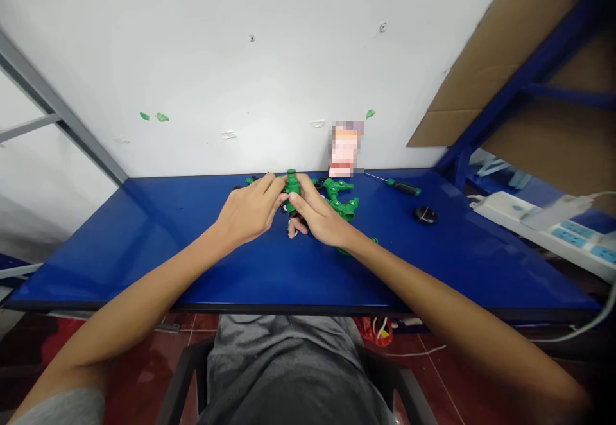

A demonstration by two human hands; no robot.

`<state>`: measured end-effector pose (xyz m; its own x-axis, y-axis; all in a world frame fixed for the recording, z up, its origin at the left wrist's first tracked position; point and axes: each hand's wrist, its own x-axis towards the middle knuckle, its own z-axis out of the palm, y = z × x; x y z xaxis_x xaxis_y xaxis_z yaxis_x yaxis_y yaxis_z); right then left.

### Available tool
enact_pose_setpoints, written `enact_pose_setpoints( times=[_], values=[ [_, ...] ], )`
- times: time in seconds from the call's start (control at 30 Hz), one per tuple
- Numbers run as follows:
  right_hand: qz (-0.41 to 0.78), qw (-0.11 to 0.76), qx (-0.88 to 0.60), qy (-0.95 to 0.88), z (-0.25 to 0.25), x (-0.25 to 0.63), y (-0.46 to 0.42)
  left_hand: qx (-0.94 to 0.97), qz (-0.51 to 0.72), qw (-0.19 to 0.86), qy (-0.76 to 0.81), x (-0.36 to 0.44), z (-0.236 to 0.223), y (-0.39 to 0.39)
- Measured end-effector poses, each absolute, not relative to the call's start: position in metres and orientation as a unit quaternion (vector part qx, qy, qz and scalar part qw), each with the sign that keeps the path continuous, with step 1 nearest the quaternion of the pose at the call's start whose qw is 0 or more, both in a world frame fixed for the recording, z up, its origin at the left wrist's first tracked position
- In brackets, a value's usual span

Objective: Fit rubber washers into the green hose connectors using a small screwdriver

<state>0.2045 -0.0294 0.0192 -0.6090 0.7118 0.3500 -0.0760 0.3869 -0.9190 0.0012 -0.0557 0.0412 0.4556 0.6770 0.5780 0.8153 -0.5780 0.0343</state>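
Near the middle of the blue table, a green plastic hose connector (291, 185) stands upright between my two hands. My left hand (253, 210) is closed on it from the left, its fingers bent over the connector's side. From the right, my right hand (321, 215) grips the same piece, with the thumb against its front. Just beyond the right hand lie green Y-shaped hose fittings (344, 208). More green and black parts are partly hidden behind the hands, and another green piece (374, 241) peeks out by the right wrist.
A screwdriver (404, 187) with a green and black handle lies at the back right. Closer in is a small black rounded object (426, 214). A white power strip (543, 226) sits at the right. One pixelated upright object (344, 149) leans against the white wall (289, 78).
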Motion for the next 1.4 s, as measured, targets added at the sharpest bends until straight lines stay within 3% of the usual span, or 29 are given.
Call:
enact_pose_setpoints(
  times=[0.3, 0.57, 0.67, 0.83, 0.93, 1.03, 1.1, 1.4],
  values=[
    [0.326, 0.37, -0.306, -0.815, 0.016, 0.202, -0.038, -0.803, -0.407, 0.048, -0.432, 0.008, 0.024, -0.052],
    [0.23, 0.394, -0.31, -0.834, 0.019, 0.206, -0.033, -0.748, -0.425, -0.256, -0.441, 0.012, 0.041, -0.052],
    [0.292, 0.4, -0.296, -0.817, 0.016, 0.205, -0.03, -0.748, -0.422, -0.263, -0.439, 0.012, 0.043, -0.053],
    [0.543, 0.431, -0.206, -0.691, 0.014, 0.2, -0.023, -0.784, -0.35, -0.229, -0.459, -0.015, 0.059, -0.039],
    [0.643, 0.435, -0.182, -0.603, 0.02, 0.204, -0.019, -0.824, -0.146, -0.149, -0.527, -0.047, 0.073, -0.024],
    [0.691, 0.431, -0.185, -0.55, 0.026, 0.211, -0.015, -0.802, 0.094, -0.147, -0.571, -0.068, 0.077, -0.017],
    [0.709, 0.424, -0.183, -0.533, 0.027, 0.216, -0.013, -0.78, 0.156, -0.136, -0.59, -0.069, 0.074, -0.018],
    [0.742, 0.402, -0.149, -0.516, 0.03, 0.226, -0.008, -0.815, 0.099, -0.141, -0.553, -0.07, 0.077, -0.02]
  ],
)
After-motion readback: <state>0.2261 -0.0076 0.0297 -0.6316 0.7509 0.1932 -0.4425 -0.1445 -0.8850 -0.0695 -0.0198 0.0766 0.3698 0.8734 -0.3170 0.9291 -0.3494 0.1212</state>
